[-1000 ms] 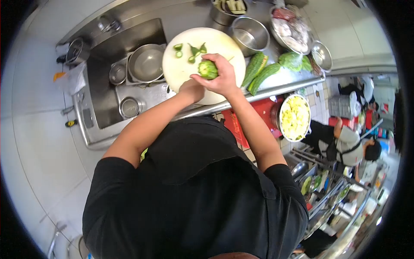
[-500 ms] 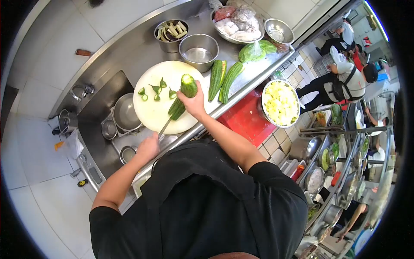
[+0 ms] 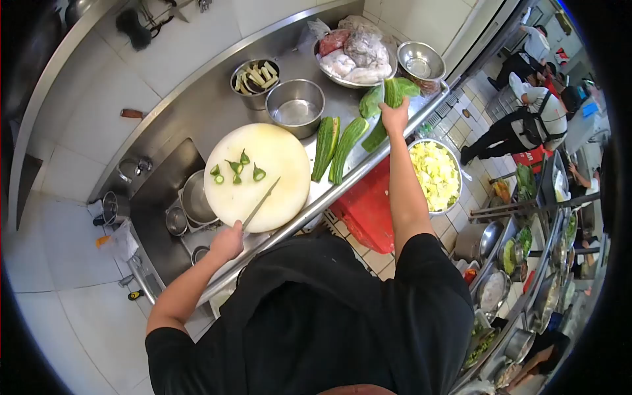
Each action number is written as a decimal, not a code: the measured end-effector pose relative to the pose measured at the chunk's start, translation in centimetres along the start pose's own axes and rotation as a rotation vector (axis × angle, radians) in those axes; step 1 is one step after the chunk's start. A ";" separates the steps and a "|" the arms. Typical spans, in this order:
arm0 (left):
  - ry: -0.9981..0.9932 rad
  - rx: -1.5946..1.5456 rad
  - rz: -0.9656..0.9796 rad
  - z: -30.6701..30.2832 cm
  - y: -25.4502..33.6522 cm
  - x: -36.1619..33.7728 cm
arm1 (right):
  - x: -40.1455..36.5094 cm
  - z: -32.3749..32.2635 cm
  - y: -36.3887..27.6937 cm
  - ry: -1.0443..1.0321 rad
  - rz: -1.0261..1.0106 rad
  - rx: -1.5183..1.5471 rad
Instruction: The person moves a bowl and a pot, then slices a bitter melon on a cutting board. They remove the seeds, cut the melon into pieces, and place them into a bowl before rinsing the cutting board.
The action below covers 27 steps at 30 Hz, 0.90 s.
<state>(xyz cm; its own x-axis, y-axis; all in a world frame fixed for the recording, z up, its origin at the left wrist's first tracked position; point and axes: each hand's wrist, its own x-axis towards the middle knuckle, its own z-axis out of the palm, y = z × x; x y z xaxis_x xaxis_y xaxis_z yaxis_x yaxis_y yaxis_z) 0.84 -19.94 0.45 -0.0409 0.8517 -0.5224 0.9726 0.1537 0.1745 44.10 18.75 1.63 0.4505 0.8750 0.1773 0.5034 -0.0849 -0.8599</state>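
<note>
My left hand [image 3: 227, 243] is closed around the handle of a knife [image 3: 262, 203], whose blade lies over the round white cutting board [image 3: 289, 155]. Several cut green stem ends [image 3: 259, 173] are scattered on the board. At the far right of the steel counter, my right hand [image 3: 394, 118] grips a long green gourd [image 3: 397, 93]; another gourd [image 3: 375, 138] shows below it, partly hidden by the hand. Two more striped gourds [image 3: 347, 150] lie side by side between the board and my right hand. A leafy green in plastic [image 3: 370, 103] touches the held gourd's left side.
Behind the board stand an empty steel pot [image 3: 295, 104] and a pot of eggplant strips [image 3: 257, 79]. A bowl of bagged meat [image 3: 359, 56] sits farther back. A bowl of chopped pale vegetable [image 3: 434, 174] stands beyond the counter edge [image 3: 368, 164]. The sink [image 3: 164, 164] is left.
My right hand has moved away from the board to the right end of the counter, carrying gourds. The knife stays in my left hand, its blade now uncovered over the board. The view has shifted slightly.
</note>
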 end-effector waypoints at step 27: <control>0.067 -0.055 -0.270 -0.1 7.0 -0.1 | 8.2 9.2 13.6 -0.451 0.317 -0.393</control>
<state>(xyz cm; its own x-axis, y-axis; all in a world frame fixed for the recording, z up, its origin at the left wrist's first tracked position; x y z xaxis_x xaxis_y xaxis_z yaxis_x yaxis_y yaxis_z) 7.59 -18.92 1.83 -0.3140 0.8069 -0.5004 0.9104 0.4054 0.0824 47.87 29.16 -12.95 0.3118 0.8854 -0.3447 0.6668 -0.4623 -0.5845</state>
